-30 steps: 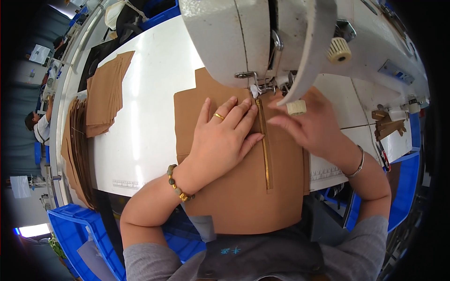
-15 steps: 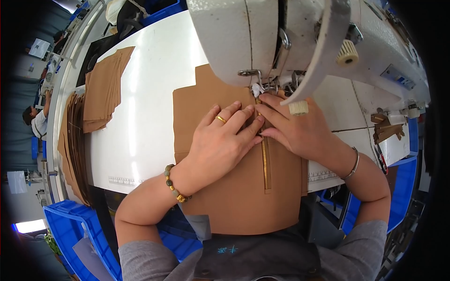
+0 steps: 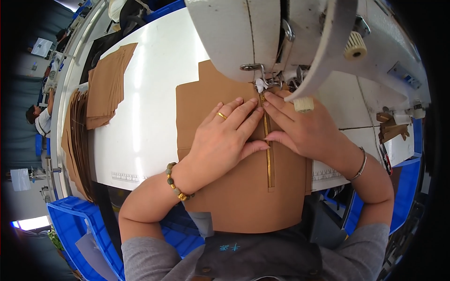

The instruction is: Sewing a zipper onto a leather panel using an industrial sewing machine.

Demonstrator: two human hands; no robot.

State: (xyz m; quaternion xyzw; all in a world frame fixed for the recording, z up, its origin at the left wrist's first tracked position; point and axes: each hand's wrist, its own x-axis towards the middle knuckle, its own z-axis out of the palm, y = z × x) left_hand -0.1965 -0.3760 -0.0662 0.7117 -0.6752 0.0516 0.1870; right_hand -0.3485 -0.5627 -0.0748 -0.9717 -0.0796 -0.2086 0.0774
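Observation:
A brown cut panel lies under the white sewing machine, with a gold zipper running lengthwise in it toward the presser foot. My left hand lies spread on the panel just left of the zipper, fingertips and thumb at its edge. My right hand rests fingers extended on the zipper's right side, fingertips just below the presser foot and thumb touching the zipper. Part of its back is behind the machine's white knob.
Stacks of brown pieces lie on the left of the white table. Blue bins sit at both sides. Brown scraps lie at right. A co-worker is at the far left.
My right hand's fingers have moved left and down onto the panel beside the zipper near the presser foot. The panel and both hands have shifted slightly toward the machine.

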